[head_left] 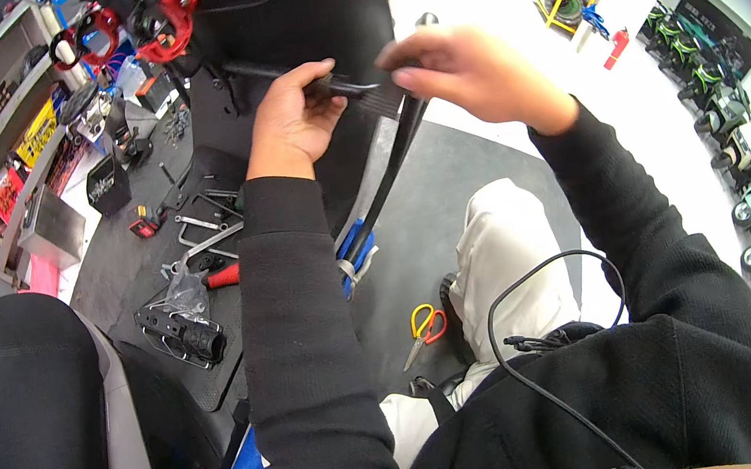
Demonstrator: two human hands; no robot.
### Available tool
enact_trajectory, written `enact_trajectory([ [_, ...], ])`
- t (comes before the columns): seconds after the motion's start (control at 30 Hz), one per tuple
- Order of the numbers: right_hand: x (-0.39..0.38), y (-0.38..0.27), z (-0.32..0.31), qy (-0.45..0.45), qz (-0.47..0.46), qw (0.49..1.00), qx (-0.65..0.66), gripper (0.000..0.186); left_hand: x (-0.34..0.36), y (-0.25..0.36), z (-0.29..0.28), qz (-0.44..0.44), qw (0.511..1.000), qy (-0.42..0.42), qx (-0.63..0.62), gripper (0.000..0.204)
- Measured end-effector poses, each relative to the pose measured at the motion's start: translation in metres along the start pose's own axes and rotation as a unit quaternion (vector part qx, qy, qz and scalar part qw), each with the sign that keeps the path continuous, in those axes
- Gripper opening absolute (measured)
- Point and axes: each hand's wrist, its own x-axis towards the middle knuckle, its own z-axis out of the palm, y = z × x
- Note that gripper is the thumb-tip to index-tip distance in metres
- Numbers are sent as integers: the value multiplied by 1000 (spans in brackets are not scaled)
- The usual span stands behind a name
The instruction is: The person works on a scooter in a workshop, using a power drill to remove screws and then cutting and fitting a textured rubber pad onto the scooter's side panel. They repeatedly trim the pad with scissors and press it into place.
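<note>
I see my left hand closed around a slim black rod-like tool, its shaft pointing right toward my right hand. That right hand is pinched shut on the upper part of a long, narrow black bar or strap, which runs down and to the left between my arms toward a blue-handled tool lying on the dark grey floor mat. The tool tip and the bar meet just under my right fingers; I cannot tell whether a fastener sits there, since the fingers cover the joint.

As I judge it, the work is mid-way: the bar is held up in both hands in front of the black scooter body, not yet seated or freed, and the tool is engaged rather than put down. Much is laid out at my left: silver hex keys, a red-handled screwdriver, a clear plastic bag of small parts and a black cylindrical grip assembly. Orange-handled scissors lie near my knee, untouched. Those loose parts suggest reassembly is left to do.
</note>
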Motion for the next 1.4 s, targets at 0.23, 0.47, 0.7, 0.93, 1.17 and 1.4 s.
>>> enact_trajectory([
  [0.23,59,19,30,9,-53,996,-73,26,-7,4,7,-3,999,25,26,11],
  [0.47,73,30,48,63,-44,996,-50,25,-3,1,3,5,999,40,8,12],
  [0.7,78,29,51,68,-19,994,-87,24,-3,4,4,4,1000,10,-10,22],
  [0.93,84,27,49,61,12,995,-78,24,-12,3,-11,12,996,-84,-21,25],
  [1.17,86,28,43,21,33,999,-38,25,-10,-11,-34,50,991,-90,-82,17],
  [1.4,83,29,45,19,13,999,-47,23,-9,-29,-39,131,981,-119,-80,14],
])
